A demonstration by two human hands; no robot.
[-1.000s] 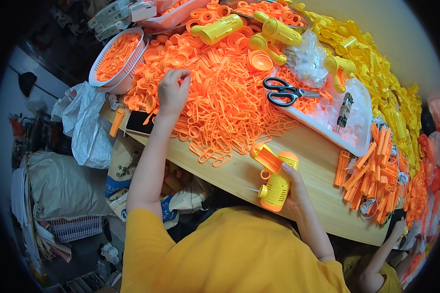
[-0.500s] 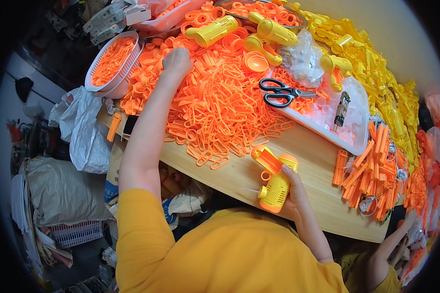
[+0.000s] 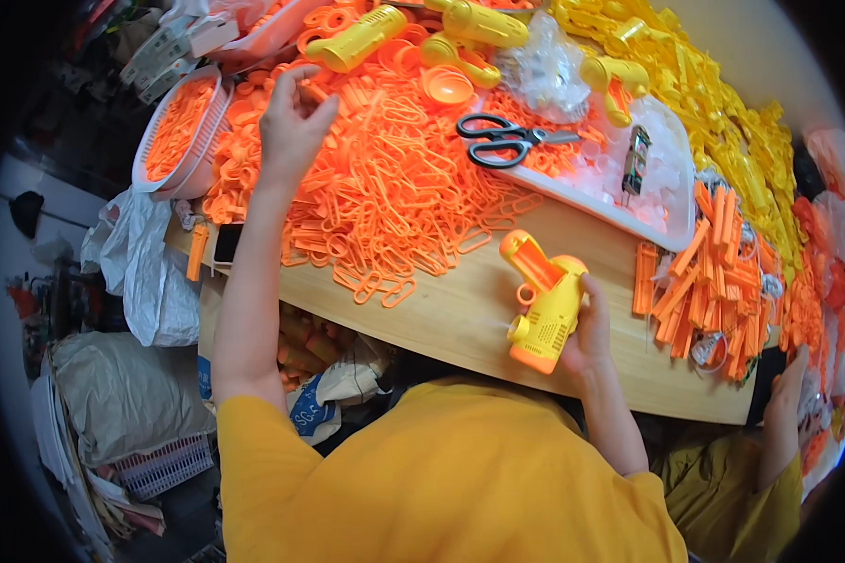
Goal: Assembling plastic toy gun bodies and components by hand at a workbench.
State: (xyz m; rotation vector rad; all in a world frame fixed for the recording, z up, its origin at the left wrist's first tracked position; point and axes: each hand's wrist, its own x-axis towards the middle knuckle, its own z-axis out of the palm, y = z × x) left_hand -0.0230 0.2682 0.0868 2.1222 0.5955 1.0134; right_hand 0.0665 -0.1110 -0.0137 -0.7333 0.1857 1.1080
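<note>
My right hand (image 3: 591, 330) is closed around a yellow hair-dryer-shaped toy (image 3: 556, 317), held above the near side of the table. The toy has orange ends, vent slots and a hollow handle with an orange inside, and a small orange ring (image 3: 526, 296) sits by the handle. At the left, my left hand (image 3: 294, 127) is over the heap of orange plastic parts (image 3: 385, 169), thumb and fingers apart. Orange pieces show behind its fingertips; I make out nothing gripped. More yellow toy bodies (image 3: 357, 39) lie on the heap's far side.
Black-handled scissors (image 3: 498, 141) rest by a white tray (image 3: 681, 202) of translucent parts. Orange strips (image 3: 704, 281) with wires are bundled at the right, yellow parts (image 3: 723, 131) piled behind. An orange-filled basket (image 3: 221, 122) stands left. Another person's hand (image 3: 787, 389) is at far right.
My left hand has gone from a closed fist to spread fingers and shifted left in the picture. My right hand still holds the toy, now tilted a little more. The whole view has shifted.
</note>
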